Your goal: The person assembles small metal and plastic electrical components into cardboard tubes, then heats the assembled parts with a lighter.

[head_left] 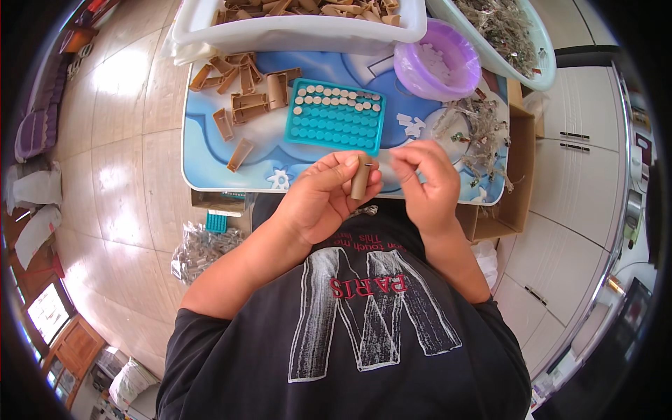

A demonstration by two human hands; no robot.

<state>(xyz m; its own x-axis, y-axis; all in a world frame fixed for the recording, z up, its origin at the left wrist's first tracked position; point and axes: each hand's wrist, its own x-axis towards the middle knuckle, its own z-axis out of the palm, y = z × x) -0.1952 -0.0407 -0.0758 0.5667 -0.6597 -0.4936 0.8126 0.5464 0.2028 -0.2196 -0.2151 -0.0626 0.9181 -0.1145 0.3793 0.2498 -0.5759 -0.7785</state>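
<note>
Part of the left hand's (318,194) fingers is hidden behind the brown casing (360,180), whose upper end is covered by the thumb. The right hand's (428,183) fingertips are blurred, and whether anything is pinched between them cannot be told. At the centre, a shiny scrap (367,210) is too small to be identified. The white tub (301,43) and the pale green basin (549,61) are cut off by the upper edge. At the right, the cardboard box (519,164) is partly hidden by the table (315,183). The black shirt (238,364) is cut off by the lower edge. Individual parts within the wiry tangle (479,129), upper right, cannot be made out.
</note>
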